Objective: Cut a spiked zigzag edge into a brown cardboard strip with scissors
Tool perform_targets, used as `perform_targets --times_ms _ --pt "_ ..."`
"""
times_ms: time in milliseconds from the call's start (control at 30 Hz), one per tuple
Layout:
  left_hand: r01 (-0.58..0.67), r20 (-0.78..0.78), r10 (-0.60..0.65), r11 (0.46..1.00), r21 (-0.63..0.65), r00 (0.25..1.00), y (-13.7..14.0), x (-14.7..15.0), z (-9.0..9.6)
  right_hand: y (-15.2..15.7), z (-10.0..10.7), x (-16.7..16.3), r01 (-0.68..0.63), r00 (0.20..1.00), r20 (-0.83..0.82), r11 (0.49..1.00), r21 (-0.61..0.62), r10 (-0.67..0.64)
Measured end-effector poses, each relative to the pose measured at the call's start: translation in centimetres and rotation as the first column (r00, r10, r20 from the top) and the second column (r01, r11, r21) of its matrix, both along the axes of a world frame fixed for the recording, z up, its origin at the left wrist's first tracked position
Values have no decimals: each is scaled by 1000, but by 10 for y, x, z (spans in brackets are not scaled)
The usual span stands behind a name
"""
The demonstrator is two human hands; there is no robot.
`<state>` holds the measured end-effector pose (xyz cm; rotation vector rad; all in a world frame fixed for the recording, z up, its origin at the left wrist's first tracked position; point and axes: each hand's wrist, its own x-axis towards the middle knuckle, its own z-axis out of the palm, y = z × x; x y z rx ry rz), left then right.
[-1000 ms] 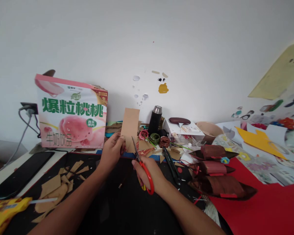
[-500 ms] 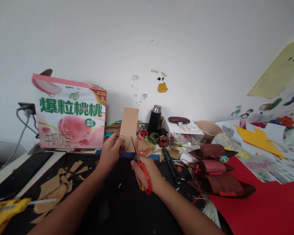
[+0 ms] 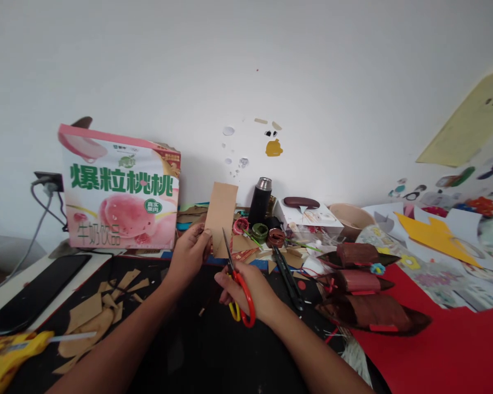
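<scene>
My left hand pinches a strip of brown cardboard by its lower left edge and holds it upright above the table. In my right hand is a pair of scissors with red and yellow handles. Their blades point up and lie in front of the lower right part of the cardboard; whether they touch it I cannot tell. Cardboard offcuts are scattered left of my left forearm. A dark box cutter lies to the right of my right hand.
A pink drink carton stands back left. A yellow glue gun and a black phone lie at the left. A black thermos stands by the wall. Three brown boat-shaped models sit at the right near red paper.
The scissor handles have spread apart, so the yellow loop shows more. The cardboard strip has shifted slightly right and tilted a little. The whole view has moved slightly.
</scene>
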<state>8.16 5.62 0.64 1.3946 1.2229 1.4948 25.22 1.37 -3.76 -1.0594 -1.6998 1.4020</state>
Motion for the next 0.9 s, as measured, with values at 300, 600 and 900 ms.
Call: perform_targets --times_ms 300,600,900 --pt "-2 -18 2 1000 2 1000 -3 2 1 -4 10 2 64 994 92 997 35 -67" --pt "-10 -23 10 1000 -2 1000 0 1 -5 -4 13 1 70 982 169 995 69 -81" --pt "-6 1 6 1000 -13 1000 1 1 -7 -5 11 0 86 981 170 994 62 -95"
